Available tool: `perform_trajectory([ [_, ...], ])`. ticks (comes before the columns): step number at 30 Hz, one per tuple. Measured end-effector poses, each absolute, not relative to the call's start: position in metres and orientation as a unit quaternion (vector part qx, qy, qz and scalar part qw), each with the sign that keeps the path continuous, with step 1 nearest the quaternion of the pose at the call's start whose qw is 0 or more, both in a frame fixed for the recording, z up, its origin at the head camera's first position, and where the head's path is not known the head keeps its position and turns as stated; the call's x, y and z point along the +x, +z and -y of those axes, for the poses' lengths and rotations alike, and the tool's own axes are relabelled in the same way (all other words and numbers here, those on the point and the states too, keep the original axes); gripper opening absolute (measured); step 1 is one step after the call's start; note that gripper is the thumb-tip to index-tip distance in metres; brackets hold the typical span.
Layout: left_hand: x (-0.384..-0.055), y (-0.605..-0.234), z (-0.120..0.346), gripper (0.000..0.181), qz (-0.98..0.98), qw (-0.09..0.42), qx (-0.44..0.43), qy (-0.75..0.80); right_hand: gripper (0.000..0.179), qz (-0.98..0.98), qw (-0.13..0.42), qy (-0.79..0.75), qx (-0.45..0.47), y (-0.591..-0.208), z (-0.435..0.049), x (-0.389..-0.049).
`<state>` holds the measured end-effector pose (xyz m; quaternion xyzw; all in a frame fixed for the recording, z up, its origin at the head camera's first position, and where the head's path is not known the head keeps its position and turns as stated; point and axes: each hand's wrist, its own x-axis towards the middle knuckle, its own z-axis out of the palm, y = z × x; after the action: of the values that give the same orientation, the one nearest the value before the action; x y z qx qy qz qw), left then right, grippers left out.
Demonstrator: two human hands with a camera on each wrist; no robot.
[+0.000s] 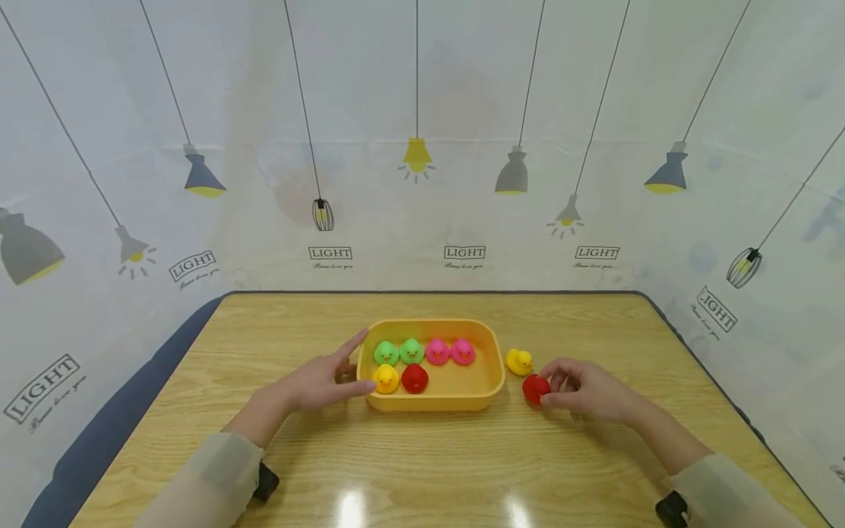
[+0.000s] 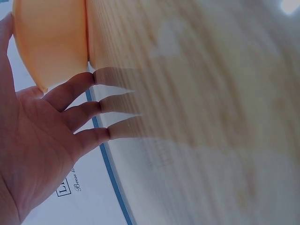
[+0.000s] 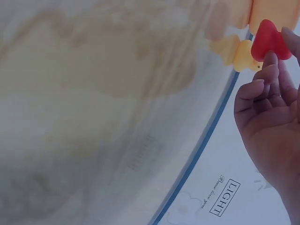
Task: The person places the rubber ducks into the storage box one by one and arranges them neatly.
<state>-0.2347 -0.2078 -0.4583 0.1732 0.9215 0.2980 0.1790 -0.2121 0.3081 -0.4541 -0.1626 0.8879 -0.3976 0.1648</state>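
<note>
A yellow-orange plastic tub (image 1: 472,404) stands on the wooden table. At its left end is my left hand (image 1: 321,380), with the index finger along the rim, the thumb at the front left edge and the other fingertips touching the tabletop, as the left wrist view shows. Inside are two green rubber ducks (image 1: 412,351) and two pink ducks (image 1: 437,352) at the back, and a yellow duck (image 1: 386,379) and a red duck (image 1: 414,378) in front. Right of the tub, my right hand (image 1: 590,389) pinches another red rubber duck (image 3: 267,40) between thumb and fingers, low over the table.
A second yellow duck (image 1: 519,361) sits on the table (image 1: 422,455) between the tub and my right hand, close behind the pinched duck. A pale curtain (image 1: 370,88) printed with lamps surrounds the table's back and sides, behind its dark edge.
</note>
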Motion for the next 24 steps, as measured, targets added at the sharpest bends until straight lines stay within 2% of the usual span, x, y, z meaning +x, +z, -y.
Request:
perform_trajectory([
  [14,-0.233,-0.456,0.207,0.105,-0.921,0.182,0.161,0.304,0.033,-0.89,0.065,-0.399,-0.21,-0.424,-0.273,-0.216],
  [24,-0.233,-0.456,0.206,0.106,-0.922,0.182,0.166,0.3,0.036,-0.895,0.057,-0.388,-0.211,-0.414,-0.235,-0.23],
])
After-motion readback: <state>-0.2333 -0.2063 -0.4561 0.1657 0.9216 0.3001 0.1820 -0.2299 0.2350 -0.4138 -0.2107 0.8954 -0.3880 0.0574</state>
